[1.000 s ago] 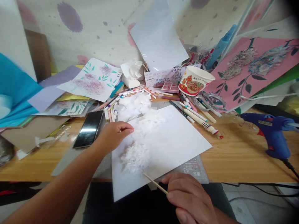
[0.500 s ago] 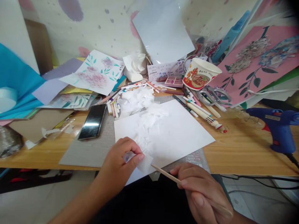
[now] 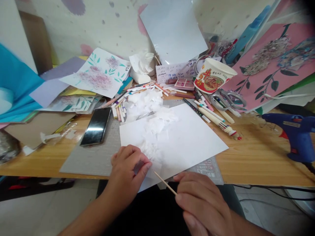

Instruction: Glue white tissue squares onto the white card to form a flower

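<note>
Left hand (image 3: pixel 126 173): is curling inward, thumb and forefinger closing in a pinch on a thin tissue piece (image 3: pixel 157 166); its pale edges are blending into the white beneath.
Right hand (image 3: pixel 204 200): is folding closely around a slim, round wooden stick (image 3: pixel 165 183), which is slanting up and leftward, its narrow end pointing at the left fingertips.
White sheet (image 3: pixel 194 137): is lying smooth and flat, angled across the mat, its near corner reaching past the table edge.
Ruffled white cluster (image 3: pixel 149 149): is sitting on the sheet just beyond the left hand, which is partly hiding it; soft layers are overlapping.
Tissue scraps (image 3: pixel 159 119): are spreading in a loose, crumpled heap over the sheet's far edge.
Cutting mat (image 3: pixel 95 162): is lying grey and thin under the sheet, on grained wood.
Phone (image 3: pixel 95 126): is resting on the mat, glossy, black, rectangular.
Paper cup (image 3: pixel 214 77): is tapering toward its base, standing tilted behind the metal scissors (image 3: pixel 228 100).
Glue gun (image 3: pixel 292 134): is lying at far right, blue hard plastic.
</note>
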`<state>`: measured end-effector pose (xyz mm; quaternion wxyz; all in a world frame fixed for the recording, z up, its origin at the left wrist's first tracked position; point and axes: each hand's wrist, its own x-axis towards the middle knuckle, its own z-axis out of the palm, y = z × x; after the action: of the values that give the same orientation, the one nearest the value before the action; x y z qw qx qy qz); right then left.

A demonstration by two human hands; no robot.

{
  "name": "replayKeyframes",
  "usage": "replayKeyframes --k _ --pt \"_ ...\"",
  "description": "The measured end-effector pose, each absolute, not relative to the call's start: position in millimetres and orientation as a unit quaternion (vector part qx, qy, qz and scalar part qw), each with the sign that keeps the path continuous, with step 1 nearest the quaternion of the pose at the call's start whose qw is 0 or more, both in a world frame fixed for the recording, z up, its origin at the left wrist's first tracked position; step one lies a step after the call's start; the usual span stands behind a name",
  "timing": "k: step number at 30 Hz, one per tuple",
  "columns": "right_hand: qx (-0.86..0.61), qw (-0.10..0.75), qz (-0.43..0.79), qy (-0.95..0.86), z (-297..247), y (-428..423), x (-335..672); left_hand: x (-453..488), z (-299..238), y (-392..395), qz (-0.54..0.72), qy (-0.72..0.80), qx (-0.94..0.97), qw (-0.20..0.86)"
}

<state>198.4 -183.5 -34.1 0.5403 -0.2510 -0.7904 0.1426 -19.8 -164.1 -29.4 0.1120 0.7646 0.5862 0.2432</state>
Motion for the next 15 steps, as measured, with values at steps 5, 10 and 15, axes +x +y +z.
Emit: replayKeyframes --k 5,10,15 --pt "-0.294 0.545 0.124 -0.776 -40.1 -181.4 180.2 -21.9 -31.5 -162.7 0.251 0.582 0.763 0.128" --pt "-0.302 0.522 0.142 -0.785 -38.1 -178.7 176.3 -27.5 -30.8 -161.0 0.292 0.563 0.755 0.167" --pt "-0.307 0.513 0.155 -0.786 -33.0 -172.1 170.8 -33.1 -32.4 -164.2 0.331 0.533 0.757 0.180"
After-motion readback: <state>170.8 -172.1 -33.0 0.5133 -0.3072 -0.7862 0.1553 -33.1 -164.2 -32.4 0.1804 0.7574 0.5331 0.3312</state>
